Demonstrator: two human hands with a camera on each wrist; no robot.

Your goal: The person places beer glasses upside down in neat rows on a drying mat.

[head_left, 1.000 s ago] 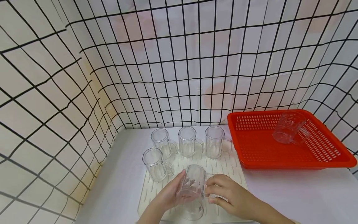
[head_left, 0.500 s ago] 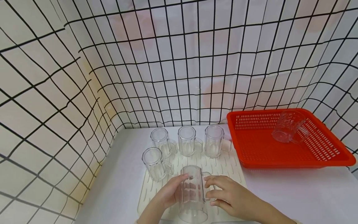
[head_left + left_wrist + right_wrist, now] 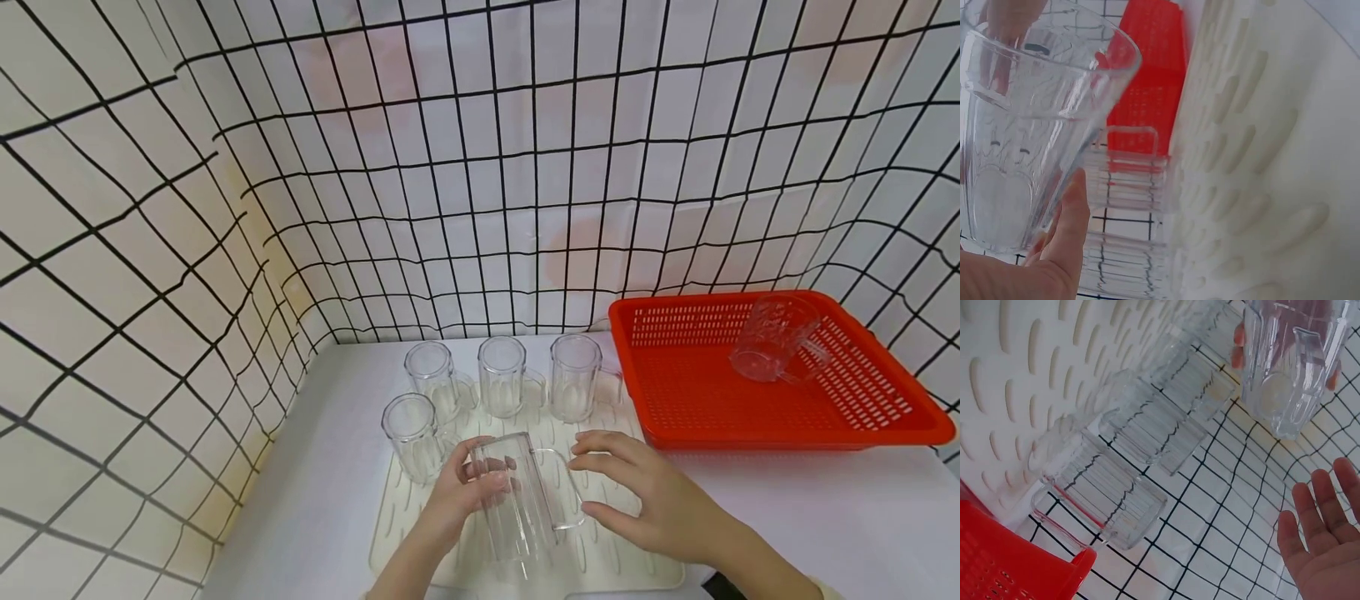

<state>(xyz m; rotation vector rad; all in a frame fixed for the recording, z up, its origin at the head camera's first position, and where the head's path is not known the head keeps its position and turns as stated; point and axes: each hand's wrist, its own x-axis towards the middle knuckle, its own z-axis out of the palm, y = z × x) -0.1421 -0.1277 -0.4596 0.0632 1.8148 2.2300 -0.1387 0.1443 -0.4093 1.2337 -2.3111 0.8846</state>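
Observation:
My left hand (image 3: 453,500) grips a clear mug (image 3: 517,508) round its body, above the pale ribbed mat (image 3: 622,567). The mug is tilted, its handle (image 3: 573,500) facing right. Beside the handle is my right hand (image 3: 652,496), fingers spread and extended; in the right wrist view that hand (image 3: 1329,537) stands apart from the mug (image 3: 1291,369) and holds nothing. In the left wrist view the mug (image 3: 1035,125) rests against the left fingers and thumb. Several similar mugs stand at the mat's back and left, among them one mug (image 3: 502,379) in the back row.
A red perforated basket (image 3: 705,408) sits on the white table at the right, with one clear mug (image 3: 772,342) lying tilted inside it. Black wire grid (image 3: 532,208) walls off the back and both sides. A small dark object (image 3: 723,586) shows under the right wrist.
The held mug has turned and tilted in my left hand, its handle swinging out to the right. My right hand has drawn away rightward and spread its fingers. The standing mugs have not moved.

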